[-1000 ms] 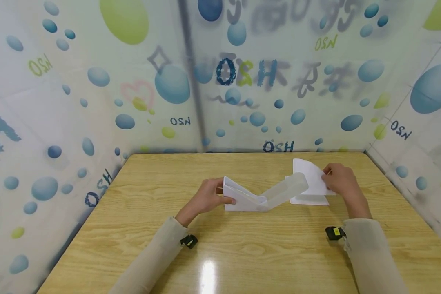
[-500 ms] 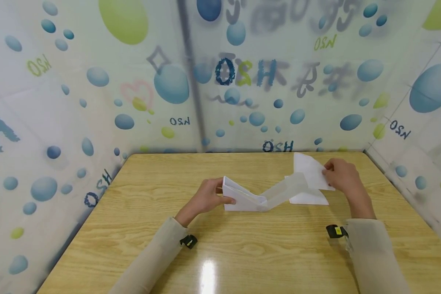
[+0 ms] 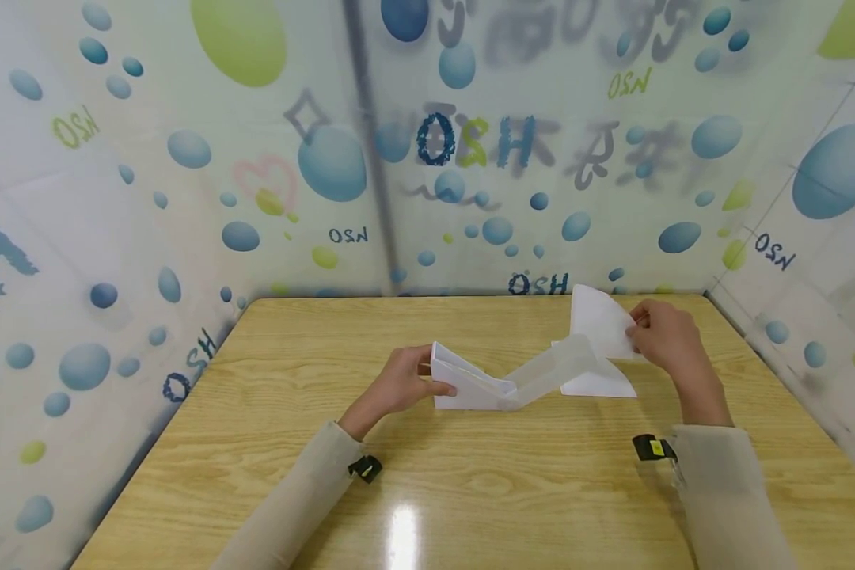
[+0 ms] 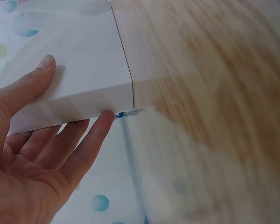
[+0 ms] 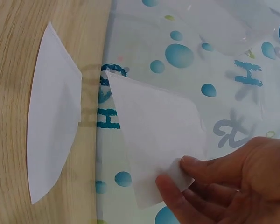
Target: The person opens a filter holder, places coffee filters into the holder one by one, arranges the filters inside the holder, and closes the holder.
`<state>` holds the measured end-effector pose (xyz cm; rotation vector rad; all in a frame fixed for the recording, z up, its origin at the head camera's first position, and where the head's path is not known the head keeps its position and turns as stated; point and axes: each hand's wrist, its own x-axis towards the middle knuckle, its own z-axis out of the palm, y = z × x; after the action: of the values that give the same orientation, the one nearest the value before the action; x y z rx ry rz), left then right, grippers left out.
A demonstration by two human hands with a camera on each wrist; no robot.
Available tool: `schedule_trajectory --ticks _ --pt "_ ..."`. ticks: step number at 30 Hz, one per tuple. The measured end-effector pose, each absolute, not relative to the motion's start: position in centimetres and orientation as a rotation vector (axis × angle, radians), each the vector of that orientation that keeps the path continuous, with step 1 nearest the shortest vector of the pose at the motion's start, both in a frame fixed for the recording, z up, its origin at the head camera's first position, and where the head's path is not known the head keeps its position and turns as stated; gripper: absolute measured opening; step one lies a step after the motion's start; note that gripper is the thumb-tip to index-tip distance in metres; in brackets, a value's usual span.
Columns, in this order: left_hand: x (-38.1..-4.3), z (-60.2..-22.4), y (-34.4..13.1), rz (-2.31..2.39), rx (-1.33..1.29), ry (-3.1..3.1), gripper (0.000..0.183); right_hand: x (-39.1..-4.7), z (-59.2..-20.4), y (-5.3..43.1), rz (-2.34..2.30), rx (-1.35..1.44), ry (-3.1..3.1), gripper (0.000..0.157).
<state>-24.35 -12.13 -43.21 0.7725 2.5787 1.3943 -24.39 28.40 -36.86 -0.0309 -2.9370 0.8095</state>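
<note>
In the head view my left hand (image 3: pixel 402 381) holds the end of a white box (image 3: pixel 470 392) on the table. Its thumb presses the broad face, and the fingers are at the narrow side, as the left wrist view shows. A translucent plastic lid (image 3: pixel 552 368) slants up to the right from the box's far end. Between thumb and fingers of my right hand (image 3: pixel 663 336) is a white fan-shaped piece of paper (image 5: pixel 154 126), raised off the table. Below it, another white paper piece (image 5: pixel 56 116) with a curved edge lies apart, partly behind the lid in the head view.
The wooden table (image 3: pixel 292 340) reaches back to a wall covering (image 3: pixel 313 261) printed with bubbles and letters. Similar covering stands at left and right. A black strap camera (image 3: pixel 366 469) is on the left sleeve, another black camera (image 3: pixel 651 448) on the right.
My right hand has lifted its paper piece upward and slightly away, parting it from the piece on the table. The left hand and the box stay where they were.
</note>
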Motion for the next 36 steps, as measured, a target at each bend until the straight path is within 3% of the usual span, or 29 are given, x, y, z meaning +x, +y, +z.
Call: schedule_trajectory --ticks 36 --pt "-24.6 -43.5 -12.1 1.384 0.757 2.586 0.037 -22.9 -34.5 27.0 0.784 0.044 -2.796 0.027"
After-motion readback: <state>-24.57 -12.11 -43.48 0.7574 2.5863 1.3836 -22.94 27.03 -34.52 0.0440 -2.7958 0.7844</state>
